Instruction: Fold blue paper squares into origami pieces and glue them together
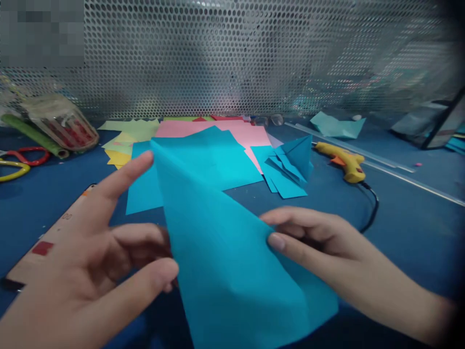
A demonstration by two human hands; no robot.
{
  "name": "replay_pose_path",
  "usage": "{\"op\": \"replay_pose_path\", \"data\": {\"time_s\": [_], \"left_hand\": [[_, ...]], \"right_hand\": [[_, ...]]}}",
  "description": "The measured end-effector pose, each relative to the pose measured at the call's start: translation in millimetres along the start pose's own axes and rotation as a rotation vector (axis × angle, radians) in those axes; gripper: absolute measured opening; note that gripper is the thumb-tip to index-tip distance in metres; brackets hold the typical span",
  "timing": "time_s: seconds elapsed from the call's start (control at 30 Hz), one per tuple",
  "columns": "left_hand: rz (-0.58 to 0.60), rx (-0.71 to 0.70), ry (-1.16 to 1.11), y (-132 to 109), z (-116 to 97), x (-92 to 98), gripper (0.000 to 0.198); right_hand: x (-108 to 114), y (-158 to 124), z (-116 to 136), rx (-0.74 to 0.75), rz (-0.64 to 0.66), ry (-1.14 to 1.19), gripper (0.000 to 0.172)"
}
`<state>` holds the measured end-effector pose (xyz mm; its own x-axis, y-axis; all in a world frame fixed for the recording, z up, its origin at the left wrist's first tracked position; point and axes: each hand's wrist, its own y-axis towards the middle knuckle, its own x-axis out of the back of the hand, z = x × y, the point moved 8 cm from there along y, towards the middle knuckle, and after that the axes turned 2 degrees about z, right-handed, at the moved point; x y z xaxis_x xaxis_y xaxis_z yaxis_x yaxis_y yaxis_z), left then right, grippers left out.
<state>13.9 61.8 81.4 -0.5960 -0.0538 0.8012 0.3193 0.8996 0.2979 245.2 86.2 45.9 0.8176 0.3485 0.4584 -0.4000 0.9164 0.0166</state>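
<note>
Blue sheet (225, 252) held up over the counter (407, 232), nearer us than the loose blue paper (203, 165). Right hand (327, 252) pinches its sloping edge, thumb against forefinger. Left hand (105, 252) spread at the left edge, forefinger by the top corner; whether it grips, we cannot tell. Our judgement: keep the pinch light, line up edges before pressing any crease. Narrow corner points away and leftward; long axis runs from there towards us, slightly rightward, near end cut off by the frame.

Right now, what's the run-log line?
right hand: pinching blue sheet | left hand: spread at its left edge | beyond: pink paper | right: yellow glue gun
</note>
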Motion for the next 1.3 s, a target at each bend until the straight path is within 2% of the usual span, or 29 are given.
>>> {"op": "replay_pose_path", "data": {"time_s": [0.07, 0.1, 0.13, 0.2, 0.3, 0.33, 0.43, 0.5, 0.57, 0.67, 0.77, 0.83, 0.93, 1.0, 1.07, 1.1, 1.2, 1.23, 1.3], "left_hand": [[0.039, 0.114, -0.396, 6, 11, -14.7, 0.083], [0.078, 0.159, -0.486, 8, 16, -22.8, 0.077], [0.137, 0.185, -0.478, 11, 20, -30.7, 0.063], [0.228, 0.190, -0.321, 12, 27, -39.9, 0.039], [0.243, 0.095, 0.006, 5, 31, -41.9, 0.038], [0.231, 0.045, 0.105, 2, 29, -42.4, 0.041], [0.236, -0.064, 0.308, -12, 23, -50.7, 0.050], [0.237, -0.085, 0.357, -17, 18, -55.4, 0.054], [0.214, -0.108, 0.399, -18, 12, -56.2, 0.054], [0.239, -0.289, 0.439, -21, -7, -61.3, 0.059], [0.360, -0.473, 0.380, -32, -22, -72.1, 0.070], [0.408, -0.477, 0.338, -36, -20, -75.7, 0.070], [0.388, -0.420, 0.285, -34, -13, -73.0, 0.063], [0.344, -0.388, 0.238, -30, -9, -67.5, 0.056], [0.313, -0.369, 0.176, -26, -7, -62.2, 0.043], [0.301, -0.355, 0.146, -23, -6, -59.9, 0.037], [0.296, -0.284, 0.046, -13, -4, -55.4, 0.026], [0.300, -0.256, 0.014, -9, -3, -54.6, 0.024], [0.310, -0.205, -0.033, -3, -1, -53.5, 0.023]], "right_hand": [[-7, 4, -14, -0.052, 0.029, 0.072, 0.028], [-8, 5, -18, -0.042, 0.033, 0.064, 0.033], [-9, 6, -20, -0.023, 0.045, 0.026, 0.034], [-10, 5, -20, 0.014, 0.110, -0.119, 0.030], [-17, -3, -13, 0.059, 0.290, -0.376, 0.029], [-20, -7, -10, 0.075, 0.345, -0.445, 0.033], [-28, -15, -4, 0.102, 0.430, -0.594, 0.065], [-31, -17, -6, 0.075, 0.452, -0.613, 0.076], [-34, -17, -12, 0.023, 0.471, -0.587, 0.079], [-36, -16, -18, -0.038, 0.493, -0.547, 0.086], [-38, -16, -19, -0.093, 0.508, -0.515, 0.088], [-41, -16, -18, -0.108, 0.539, -0.529, 0.092], [-49, -16, -11, -0.021, 0.649, -0.598, 0.096], [-54, -18, -4, 0.060, 0.701, -0.639, 0.094], [-53, -19, 1, 0.098, 0.699, -0.644, 0.082], [-50, -19, 2, 0.090, 0.672, -0.634, 0.071], [-39, -18, 1, 0.015, 0.580, -0.534, 0.024], [-36, -17, 0, -0.004, 0.554, -0.509, 0.014], [-31, -14, -3, -0.014, 0.496, -0.494, 0.012]]}}
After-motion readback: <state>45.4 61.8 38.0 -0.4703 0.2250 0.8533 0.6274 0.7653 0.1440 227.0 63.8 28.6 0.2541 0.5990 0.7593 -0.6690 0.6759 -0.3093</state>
